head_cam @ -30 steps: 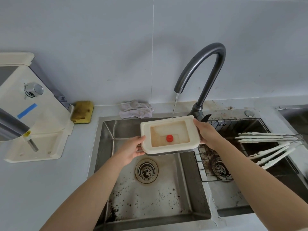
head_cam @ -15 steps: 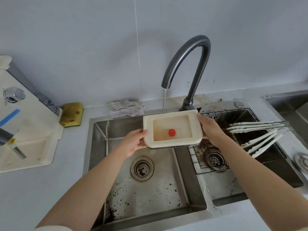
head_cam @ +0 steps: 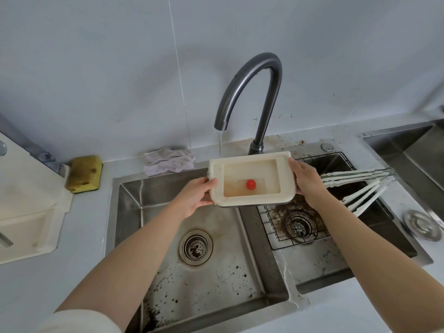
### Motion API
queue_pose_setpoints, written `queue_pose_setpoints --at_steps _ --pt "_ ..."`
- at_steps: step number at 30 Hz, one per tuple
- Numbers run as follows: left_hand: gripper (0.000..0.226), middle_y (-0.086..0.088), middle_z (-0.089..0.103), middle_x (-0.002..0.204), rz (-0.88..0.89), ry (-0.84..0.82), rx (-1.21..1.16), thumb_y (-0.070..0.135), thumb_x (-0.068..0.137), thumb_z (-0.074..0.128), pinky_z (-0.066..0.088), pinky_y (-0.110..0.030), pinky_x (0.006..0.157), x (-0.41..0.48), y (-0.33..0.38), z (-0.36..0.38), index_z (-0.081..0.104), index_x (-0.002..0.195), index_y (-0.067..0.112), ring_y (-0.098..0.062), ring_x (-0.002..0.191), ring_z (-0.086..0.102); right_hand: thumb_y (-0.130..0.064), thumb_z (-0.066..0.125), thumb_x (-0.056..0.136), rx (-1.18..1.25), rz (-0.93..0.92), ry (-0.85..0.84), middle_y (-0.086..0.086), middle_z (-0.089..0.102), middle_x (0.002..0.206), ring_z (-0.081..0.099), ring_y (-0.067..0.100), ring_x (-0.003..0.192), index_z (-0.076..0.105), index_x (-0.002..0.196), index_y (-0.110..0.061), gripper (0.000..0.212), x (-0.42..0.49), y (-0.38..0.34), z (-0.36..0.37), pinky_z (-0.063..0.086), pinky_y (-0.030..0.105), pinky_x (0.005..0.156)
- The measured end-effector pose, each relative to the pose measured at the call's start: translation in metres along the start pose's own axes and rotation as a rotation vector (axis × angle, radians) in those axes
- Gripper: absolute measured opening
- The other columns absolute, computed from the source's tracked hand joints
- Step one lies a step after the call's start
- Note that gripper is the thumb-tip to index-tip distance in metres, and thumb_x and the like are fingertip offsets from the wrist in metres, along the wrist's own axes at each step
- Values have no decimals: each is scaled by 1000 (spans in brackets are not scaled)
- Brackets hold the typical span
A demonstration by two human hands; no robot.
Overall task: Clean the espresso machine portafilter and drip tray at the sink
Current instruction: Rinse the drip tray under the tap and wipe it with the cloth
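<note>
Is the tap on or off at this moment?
On. A thin stream of water falls from the spout of the faucet to the back left edge of the drip tray.

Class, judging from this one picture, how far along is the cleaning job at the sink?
Done: coffee grounds already spatter the sink. In hand: left hand and right hand hold the drip tray beneath the running faucet, brownish water pooled inside. Left: emptying it; no portafilter is visible.
</note>
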State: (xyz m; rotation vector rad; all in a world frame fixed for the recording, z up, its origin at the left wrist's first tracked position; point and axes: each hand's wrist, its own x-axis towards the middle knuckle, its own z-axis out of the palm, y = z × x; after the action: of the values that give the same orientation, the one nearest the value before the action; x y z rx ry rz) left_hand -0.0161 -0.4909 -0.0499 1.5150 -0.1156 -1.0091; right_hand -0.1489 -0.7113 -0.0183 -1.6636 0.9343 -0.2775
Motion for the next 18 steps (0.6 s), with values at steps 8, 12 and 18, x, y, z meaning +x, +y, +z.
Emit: queue_pose_setpoints --at_steps 8,12,18 --pt "18 -1 65 97 81 -4 68 16 93 51 53 -30 74 9 18 2 55 110 12 -15 85 63 -37 40 96 52 -107 31 -4 60 77 57 11 71 56 80 -30 24 3 -3 -3 50 30 71" --pt "27 2 66 97 103 20 79 15 92 53 55 -24 67 10 24 -4 54 118 10 -12 86 64 -36 40 96 54 -162 19 -4 59 78 56 10 72 59 87 -26 23 4 -5 2 49 28 70" --pt "37 1 65 101 146 69 52 14 90 57 54 -27 74 9 33 -15 50 126 7 -14 91 65 -35 39 97 75 -269 12 -12 61 82 57 2 76 57 85 -37 22 1 -17 11 49 25 71"
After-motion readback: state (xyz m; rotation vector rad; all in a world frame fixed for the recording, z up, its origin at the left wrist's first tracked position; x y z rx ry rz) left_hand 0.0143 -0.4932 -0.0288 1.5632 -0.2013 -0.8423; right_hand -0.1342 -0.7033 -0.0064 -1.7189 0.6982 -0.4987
